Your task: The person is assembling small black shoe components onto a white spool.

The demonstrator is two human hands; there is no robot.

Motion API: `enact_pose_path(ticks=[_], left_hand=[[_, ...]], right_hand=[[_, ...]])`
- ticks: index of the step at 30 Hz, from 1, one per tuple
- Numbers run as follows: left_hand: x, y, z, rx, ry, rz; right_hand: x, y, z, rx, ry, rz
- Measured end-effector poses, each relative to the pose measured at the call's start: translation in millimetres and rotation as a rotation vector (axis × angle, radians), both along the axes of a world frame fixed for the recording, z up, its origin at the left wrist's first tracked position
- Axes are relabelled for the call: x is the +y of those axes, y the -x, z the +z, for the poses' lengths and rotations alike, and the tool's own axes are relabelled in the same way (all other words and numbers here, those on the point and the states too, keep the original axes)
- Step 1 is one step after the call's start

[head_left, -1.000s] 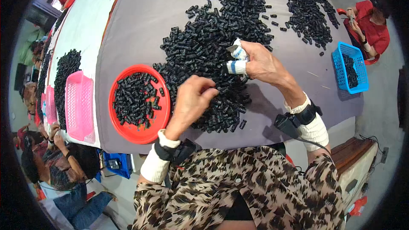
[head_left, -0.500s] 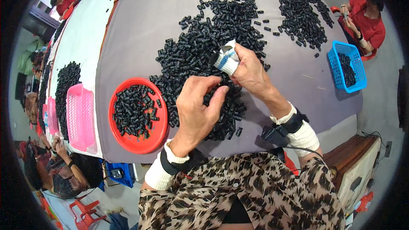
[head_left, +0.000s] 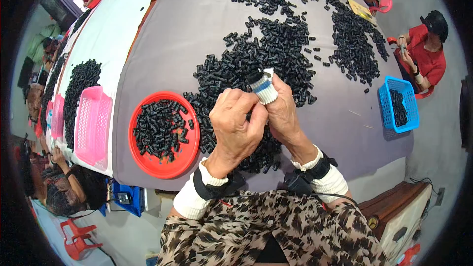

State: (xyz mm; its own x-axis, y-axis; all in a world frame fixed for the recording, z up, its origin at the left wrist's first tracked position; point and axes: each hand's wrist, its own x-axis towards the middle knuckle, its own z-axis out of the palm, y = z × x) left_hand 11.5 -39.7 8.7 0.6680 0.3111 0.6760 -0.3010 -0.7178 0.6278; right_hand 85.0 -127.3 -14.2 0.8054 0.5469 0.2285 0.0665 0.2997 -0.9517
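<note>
My left hand [head_left: 237,124] is closed, its thumb and curled fingertips pressed together; anything between them is hidden. Right beside it, my right hand [head_left: 284,113] grips a piece of white ribbed knit cloth [head_left: 265,90] with a blue band. A small black end shows at the top of the cloth; whether it is a separate part cannot be made out. Both hands are above a large heap of small black cylindrical parts [head_left: 276,44]. To the left of my left hand lies a round red tray [head_left: 195,143] holding many of the same parts.
A grey cloth covers the table [head_left: 345,133]. Pink baskets [head_left: 92,123] stand on the white-covered table at left. At the right edge is a blue basket [head_left: 414,113] with black parts, near a seated person in red [head_left: 427,51]. Another heap [head_left: 355,44] lies at far right.
My left thumb and fingers were apart and have closed together. Both hands have drawn close to each other, the right one turning more upright. The whole view has shifted slightly.
</note>
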Motion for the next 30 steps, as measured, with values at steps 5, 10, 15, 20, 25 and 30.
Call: enact_pose_path(ticks=[5,10,15,20,25,30], left_hand=[[-4.1,1.6,-5.3,-0.036,-0.115,-0.065],[-7.9,-2.9,-3.7,-0.040,-0.134,-0.159],[14.2,8.9,-19.5,0.228,0.154,-0.060],[37.1,20.7,-68.6,0.554,-0.119,-0.071],[19.4,20.0,-79.9,0.595,-0.209,-0.069],[15.2,2.9,-93.7,0.529,-0.359,-0.043]], right_hand=[[-3.8,-1.3,8.1,-0.070,0.051,-0.108],[-9.1,-9.7,1.5,0.080,0.029,-0.024],[-33.1,-26.6,11.7,0.052,0.174,-0.100],[-68.8,-39.6,-21.9,0.200,0.309,-0.110],[-93.3,-22.9,-49.1,0.082,0.689,-0.043],[-97.8,1.6,-79.9,-0.059,0.908,-0.100]])
